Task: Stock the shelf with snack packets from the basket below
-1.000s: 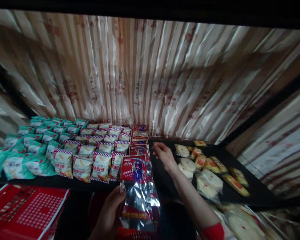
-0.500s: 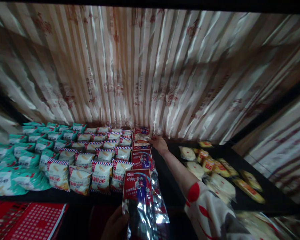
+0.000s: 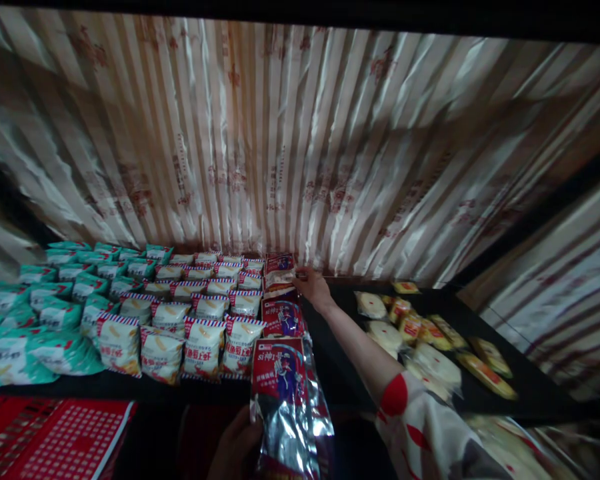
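Observation:
At the bottom centre, my left hand [image 3: 237, 441] is closed round the edge of a red and dark foil snack packet [image 3: 283, 400] with a blue cartoon figure, held upright in front of the shelf. My right hand [image 3: 313, 288] reaches to the back of the shelf, its fingers pinched on the right edge of a similar packet [image 3: 279, 272]. Between the two, another red packet [image 3: 283, 317] lies in the same row, partly covered by the held one. White snack bags [image 3: 205, 347] with striped tops stand directly left of this row.
Teal bags [image 3: 60, 313] fill the left of the black shelf [image 3: 340, 360]. On the right lie round pale packaged items [image 3: 439, 365] and yellow packets [image 3: 487, 375]. Crinkled striped sheeting [image 3: 300, 133] hangs behind. A red basket [image 3: 65, 433] sits at the lower left.
My right hand has shifted slightly left and down with the back packet. The packet in my left hand has moved slightly right. The view has turned a little.

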A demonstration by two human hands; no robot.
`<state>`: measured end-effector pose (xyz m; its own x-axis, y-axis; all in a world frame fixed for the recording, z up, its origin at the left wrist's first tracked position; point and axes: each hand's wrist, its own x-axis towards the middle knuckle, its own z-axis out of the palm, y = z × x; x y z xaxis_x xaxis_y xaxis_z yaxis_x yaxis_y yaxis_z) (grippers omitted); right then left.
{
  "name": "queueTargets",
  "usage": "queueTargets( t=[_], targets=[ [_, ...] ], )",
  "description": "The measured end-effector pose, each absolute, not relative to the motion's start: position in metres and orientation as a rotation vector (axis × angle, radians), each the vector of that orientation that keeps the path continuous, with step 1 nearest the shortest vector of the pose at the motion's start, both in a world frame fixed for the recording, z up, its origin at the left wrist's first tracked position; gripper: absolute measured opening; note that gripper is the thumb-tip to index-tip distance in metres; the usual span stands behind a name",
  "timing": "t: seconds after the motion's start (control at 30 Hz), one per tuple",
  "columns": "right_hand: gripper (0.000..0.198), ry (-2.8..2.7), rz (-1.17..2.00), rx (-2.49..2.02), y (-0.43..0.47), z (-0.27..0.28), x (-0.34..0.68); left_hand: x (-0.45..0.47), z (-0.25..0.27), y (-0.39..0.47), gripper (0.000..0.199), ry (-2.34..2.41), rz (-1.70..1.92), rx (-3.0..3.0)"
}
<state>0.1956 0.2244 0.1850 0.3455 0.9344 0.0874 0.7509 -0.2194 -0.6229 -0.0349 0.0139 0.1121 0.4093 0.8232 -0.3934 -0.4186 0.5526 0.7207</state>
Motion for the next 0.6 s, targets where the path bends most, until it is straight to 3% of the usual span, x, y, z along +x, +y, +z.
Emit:
queueTargets(
  t=[0.27, 0.6],
  targets=[
    [0.024, -1.532, 0.408, -2.045, 0.189, 0.184, 0.188, -0.028, 0.13, 0.008, 0.044, 0.786, 0.878, 0.466],
    [0.026, -1.58, 0.65, -1.854, 0.167, 0.179, 0.194, -0.031, 0.199, 0.053, 0.033, 0.977, 1.058, 0.682]
  ],
)
